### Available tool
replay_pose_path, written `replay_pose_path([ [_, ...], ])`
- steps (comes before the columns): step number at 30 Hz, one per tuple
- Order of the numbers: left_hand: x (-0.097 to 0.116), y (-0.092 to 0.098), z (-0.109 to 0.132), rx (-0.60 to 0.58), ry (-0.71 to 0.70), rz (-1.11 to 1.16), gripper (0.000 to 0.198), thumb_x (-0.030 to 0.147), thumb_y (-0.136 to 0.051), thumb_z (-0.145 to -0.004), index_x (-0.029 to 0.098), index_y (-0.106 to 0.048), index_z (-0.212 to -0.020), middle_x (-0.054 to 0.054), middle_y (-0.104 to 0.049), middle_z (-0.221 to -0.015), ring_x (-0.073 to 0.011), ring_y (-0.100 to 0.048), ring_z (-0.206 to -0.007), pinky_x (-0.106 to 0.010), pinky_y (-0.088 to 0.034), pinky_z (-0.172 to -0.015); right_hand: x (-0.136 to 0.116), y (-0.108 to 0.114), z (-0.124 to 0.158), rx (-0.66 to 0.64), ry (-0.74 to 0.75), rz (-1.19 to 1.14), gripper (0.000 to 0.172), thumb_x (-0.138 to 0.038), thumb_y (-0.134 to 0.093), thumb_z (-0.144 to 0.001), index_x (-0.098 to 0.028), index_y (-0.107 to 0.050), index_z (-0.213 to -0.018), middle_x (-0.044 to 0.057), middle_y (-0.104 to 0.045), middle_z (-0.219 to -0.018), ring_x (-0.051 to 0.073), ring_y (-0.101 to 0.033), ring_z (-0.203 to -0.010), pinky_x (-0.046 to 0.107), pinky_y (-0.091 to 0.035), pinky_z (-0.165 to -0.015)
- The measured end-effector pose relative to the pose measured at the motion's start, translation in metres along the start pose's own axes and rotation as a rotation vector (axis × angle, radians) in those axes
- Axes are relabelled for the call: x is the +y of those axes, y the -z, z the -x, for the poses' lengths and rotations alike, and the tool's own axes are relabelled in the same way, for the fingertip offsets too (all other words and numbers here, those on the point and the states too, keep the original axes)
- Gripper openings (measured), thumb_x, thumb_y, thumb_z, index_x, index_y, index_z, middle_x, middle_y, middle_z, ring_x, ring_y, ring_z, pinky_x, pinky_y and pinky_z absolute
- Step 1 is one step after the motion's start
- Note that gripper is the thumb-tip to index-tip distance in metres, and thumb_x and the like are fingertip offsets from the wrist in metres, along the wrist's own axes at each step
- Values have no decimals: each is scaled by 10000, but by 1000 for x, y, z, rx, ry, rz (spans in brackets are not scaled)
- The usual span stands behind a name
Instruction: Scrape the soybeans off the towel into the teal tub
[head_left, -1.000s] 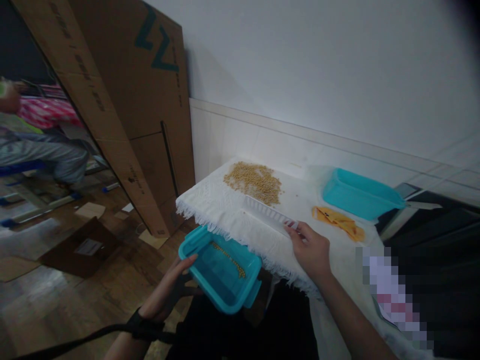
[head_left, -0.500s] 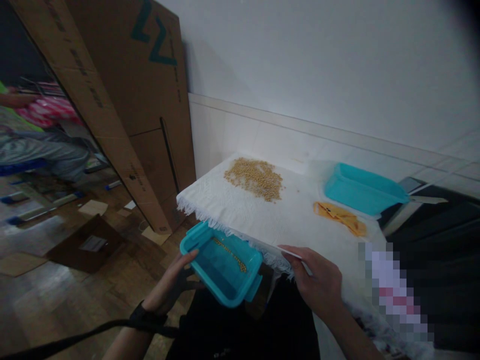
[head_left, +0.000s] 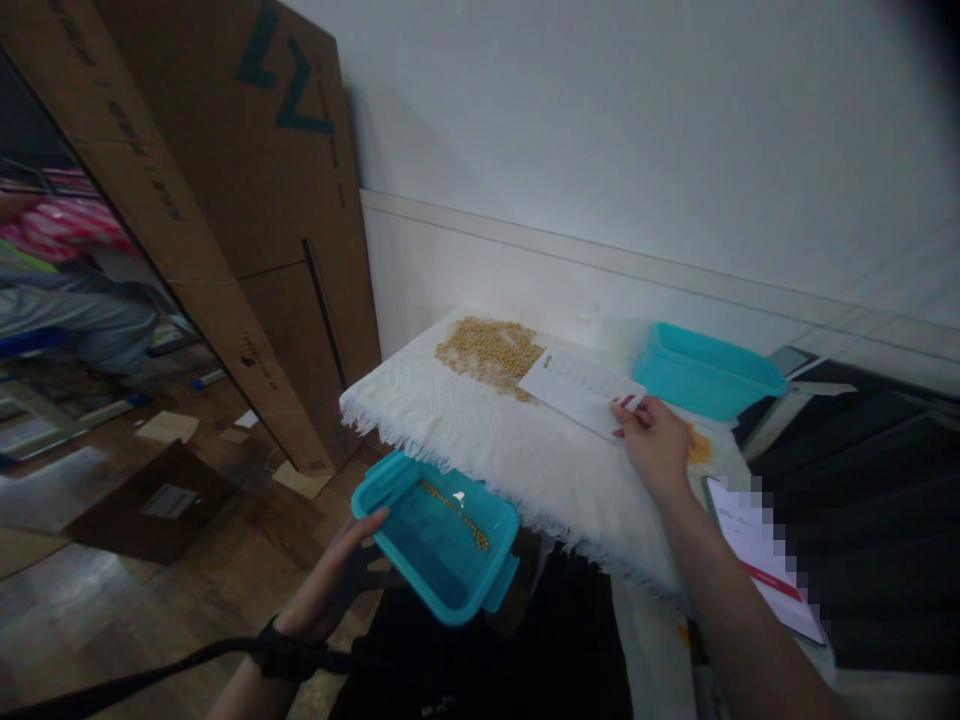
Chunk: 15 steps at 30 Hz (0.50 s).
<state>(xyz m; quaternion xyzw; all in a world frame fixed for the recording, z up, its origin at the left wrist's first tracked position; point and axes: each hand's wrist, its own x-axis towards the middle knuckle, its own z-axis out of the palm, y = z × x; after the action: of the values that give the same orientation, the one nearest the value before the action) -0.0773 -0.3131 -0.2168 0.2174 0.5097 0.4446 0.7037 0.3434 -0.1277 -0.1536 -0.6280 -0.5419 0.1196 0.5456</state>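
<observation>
The right hand (head_left: 656,445) pinched 1 end of a white card (head_left: 574,395), thumb and fingers closed on it. The card's long axis ran from that hand leftward and away over the white tablecloth (head_left: 540,465), its free end pointing at the right edge of the soybean pile (head_left: 487,345). The left hand (head_left: 337,580) gripped a teal plastic container (head_left: 420,545) below the cloth's fringe, thumb on the rim; its long axis slanted down rightward, with 1 row of soybeans (head_left: 478,537) inside.
</observation>
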Motion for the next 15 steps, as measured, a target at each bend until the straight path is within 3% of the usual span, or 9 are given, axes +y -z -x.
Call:
replay_pose_path([
  [5,-10,5,-3,29,28,28,915,675,-847,-902,308,-520,-1673,-146,-744,-1610,-471,-622,-1560,-579,-664,-1089,19,-2,9,47,-5,26,557,-764,-708,-808,-224,-704,-945,72,-814,-866,235,-723,-652,381,-603,-614],
  [11,-22,16,-10,66,37,24,993,713,-843,-872,320,-471,-1705,-136,-689,-1683,-476,-551,-1627,-570,-673,-1100,20,9,8,127,51,238,368,-609,-630,-908,-243,-669,-909,55,-742,-761,261,-686,-683,400,-532,-713],
  [15,-25,24,-13,64,44,22,951,703,-823,-892,352,-486,-1709,-109,-786,-1562,-452,-566,-1624,-582,-647,-1159,23,17,4,168,37,259,325,-556,-602,-970,-237,-660,-970,66,-737,-807,274,-679,-744,401,-545,-749],
])
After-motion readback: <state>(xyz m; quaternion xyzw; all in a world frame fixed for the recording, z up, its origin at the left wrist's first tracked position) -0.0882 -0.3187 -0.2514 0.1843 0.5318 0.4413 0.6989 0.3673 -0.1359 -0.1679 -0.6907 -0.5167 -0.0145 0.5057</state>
